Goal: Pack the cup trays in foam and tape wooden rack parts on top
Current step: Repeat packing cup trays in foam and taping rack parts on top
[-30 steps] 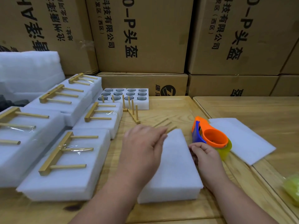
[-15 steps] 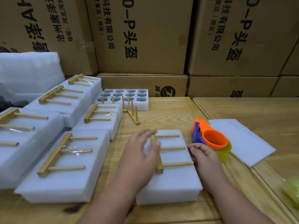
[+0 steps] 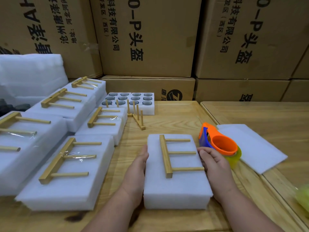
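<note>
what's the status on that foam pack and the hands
Left hand and right hand flat against foam pack sides. Wooden rack part lies on top, untaped. Tape dispenser beside right hand.

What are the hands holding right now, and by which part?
Both hold the foam block by its long sides: left hand flat against the left side, right hand on the right edge.

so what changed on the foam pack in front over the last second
A wooden rack part now lies on the foam pack, bare a second ago. The left hand left the top and rests flat on the pack's left side. The right hand stays at its right edge; the tape dispenser has not moved.
</note>
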A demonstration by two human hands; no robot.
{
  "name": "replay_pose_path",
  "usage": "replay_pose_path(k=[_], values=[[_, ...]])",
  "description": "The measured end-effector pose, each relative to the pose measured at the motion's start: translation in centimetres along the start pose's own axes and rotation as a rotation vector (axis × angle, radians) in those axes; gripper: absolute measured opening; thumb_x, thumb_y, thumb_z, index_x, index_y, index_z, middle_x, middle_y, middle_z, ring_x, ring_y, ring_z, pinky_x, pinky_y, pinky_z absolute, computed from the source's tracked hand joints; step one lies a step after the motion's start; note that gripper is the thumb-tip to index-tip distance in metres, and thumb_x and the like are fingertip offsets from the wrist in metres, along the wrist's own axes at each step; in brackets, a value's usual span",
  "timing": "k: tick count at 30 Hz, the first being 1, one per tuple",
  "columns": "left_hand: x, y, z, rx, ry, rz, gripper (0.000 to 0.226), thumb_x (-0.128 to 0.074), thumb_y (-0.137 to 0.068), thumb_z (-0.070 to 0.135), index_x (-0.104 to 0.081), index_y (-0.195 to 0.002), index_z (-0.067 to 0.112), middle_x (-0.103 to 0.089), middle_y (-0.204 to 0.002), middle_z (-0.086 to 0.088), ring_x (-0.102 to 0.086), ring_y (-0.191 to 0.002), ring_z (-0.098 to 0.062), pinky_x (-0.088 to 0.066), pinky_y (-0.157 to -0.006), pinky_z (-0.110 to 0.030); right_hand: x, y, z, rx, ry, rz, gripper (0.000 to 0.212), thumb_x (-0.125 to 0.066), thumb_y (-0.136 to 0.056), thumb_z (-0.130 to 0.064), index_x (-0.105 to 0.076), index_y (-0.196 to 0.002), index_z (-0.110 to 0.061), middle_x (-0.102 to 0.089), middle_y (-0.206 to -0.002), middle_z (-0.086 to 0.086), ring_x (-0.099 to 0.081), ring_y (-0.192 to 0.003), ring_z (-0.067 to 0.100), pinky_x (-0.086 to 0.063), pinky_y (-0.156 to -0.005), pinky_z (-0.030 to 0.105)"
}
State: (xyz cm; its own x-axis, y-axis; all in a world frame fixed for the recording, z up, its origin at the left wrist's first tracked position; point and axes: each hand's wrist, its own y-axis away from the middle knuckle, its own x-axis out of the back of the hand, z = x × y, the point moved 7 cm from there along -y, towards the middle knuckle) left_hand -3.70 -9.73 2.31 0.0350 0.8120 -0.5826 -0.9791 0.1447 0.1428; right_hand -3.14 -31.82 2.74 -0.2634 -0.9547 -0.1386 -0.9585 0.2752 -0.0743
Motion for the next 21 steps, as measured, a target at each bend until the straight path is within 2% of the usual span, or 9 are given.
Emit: replay_pose_path(k=[2, 5, 7, 9, 12, 14, 17, 19, 21], values=[[-0.3, 0.4, 0.1, -0.043, 0.051, -0.028, 0.039, -0.051, -0.086, 0.025, -0.077, -0.115, 0.024, -0.075, -0.119, -0.003, -0.074, -0.102, -0.017, -0.061, -0.07, -0.028, 0.0, -0.1, 0.1, -0.018, -0.021, -0.003, 0.016, -0.058, -0.101, -0.018, -0.074, -0.101, -0.014, -0.077, -0.097, 0.012, -0.072, -0.095, 0.031, -0.055, -0.087, 0.05], [0.0, 0.1, -0.7, -0.02, 0.094, -0.021, 0.04, -0.039, -0.102, 0.024, -0.078, -0.115, 0.028, -0.073, -0.124, -0.004, -0.071, -0.109, -0.019, -0.061, -0.074, -0.031, -0.3, -0.2, 0.1, -0.054, -0.048, -0.02, 0.016, -0.058, -0.101, -0.019, -0.073, -0.106, -0.013, -0.078, -0.101, 0.01, -0.073, -0.1, 0.03, -0.056, -0.089, 0.049], [0.4, -0.2, -1.3, -0.005, 0.073, 0.006, 0.044, -0.032, -0.108, 0.024, -0.07, -0.129, 0.026, -0.07, -0.13, -0.003, -0.068, -0.117, -0.023, -0.059, -0.086, -0.037, -0.4, -0.3, 0.0, -0.069, -0.033, -0.035, 0.013, -0.061, -0.099, -0.018, -0.072, -0.107, -0.015, -0.078, -0.099, 0.007, -0.074, -0.092, 0.022, -0.058, -0.079, 0.04], [0.7, -0.2, -1.7, -0.017, 0.028, 0.028, 0.045, -0.033, -0.107, 0.02, -0.052, -0.147, 0.026, -0.061, -0.142, -0.002, -0.061, -0.127, -0.025, -0.047, -0.108, -0.047, -0.6, -0.3, -0.1, -0.08, -0.024, -0.053, 0.014, -0.063, -0.098, -0.016, -0.07, -0.11, -0.015, -0.078, -0.098, 0.006, -0.073, -0.084, 0.013, -0.057, -0.068, 0.029], [1.0, 0.2, -2.0, -0.046, -0.05, 0.027, 0.05, -0.035, -0.106, 0.016, -0.042, -0.153, 0.029, -0.053, -0.15, 0.004, -0.055, -0.133, -0.024, -0.035, -0.117, -0.052, -0.6, -0.1, -0.2, -0.099, -0.033, -0.064, 0.018, -0.064, -0.098, -0.014, -0.068, -0.115, -0.013, -0.077, -0.103, 0.01, -0.072, -0.086, 0.016, -0.057, -0.069, 0.029], [1.3, 0.5, -1.9, -0.071, -0.113, 0.044, 0.052, -0.036, -0.104, 0.013, -0.043, -0.152, 0.032, -0.055, -0.148, 0.011, -0.058, -0.13, -0.016, -0.04, -0.114, -0.046, -0.7, 0.0, -0.3, -0.101, -0.05, -0.069, 0.019, -0.063, -0.098, -0.011, -0.068, -0.116, -0.013, -0.076, -0.106, 0.009, -0.073, -0.088, 0.016, -0.057, -0.07, 0.029], [1.2, 0.9, -1.5, -0.085, -0.196, 0.05, 0.056, -0.036, -0.102, 0.007, -0.041, -0.152, 0.032, -0.059, -0.142, 0.016, -0.062, -0.124, -0.009, -0.051, -0.098, -0.033, -0.7, 0.1, -0.3, -0.087, -0.093, -0.084, 0.024, -0.061, -0.097, -0.005, -0.067, -0.118, -0.016, -0.074, -0.115, 0.001, -0.072, -0.099, 0.012, -0.056, -0.077, 0.028], [1.3, 0.9, -1.3, -0.085, -0.227, 0.069, 0.058, -0.035, -0.102, 0.004, -0.039, -0.153, 0.031, -0.058, -0.142, 0.017, -0.063, -0.119, -0.004, -0.054, -0.087, -0.024, -0.7, 0.2, -0.3, -0.084, -0.092, -0.099, 0.021, -0.062, -0.096, -0.004, -0.071, -0.112, -0.014, -0.072, -0.122, -0.004, -0.069, -0.108, 0.01, -0.055, -0.082, 0.028], [1.2, 0.9, -1.3, -0.087, -0.238, 0.064, 0.059, -0.035, -0.101, 0.001, -0.039, -0.154, 0.029, -0.058, -0.138, 0.02, -0.066, -0.11, 0.003, -0.055, -0.077, -0.018, -0.6, 0.2, -0.3, -0.077, -0.062, -0.11, 0.016, -0.063, -0.095, -0.004, -0.075, -0.103, -0.01, -0.067, -0.127, -0.011, -0.066, -0.111, 0.0, -0.052, -0.083, 0.024]])
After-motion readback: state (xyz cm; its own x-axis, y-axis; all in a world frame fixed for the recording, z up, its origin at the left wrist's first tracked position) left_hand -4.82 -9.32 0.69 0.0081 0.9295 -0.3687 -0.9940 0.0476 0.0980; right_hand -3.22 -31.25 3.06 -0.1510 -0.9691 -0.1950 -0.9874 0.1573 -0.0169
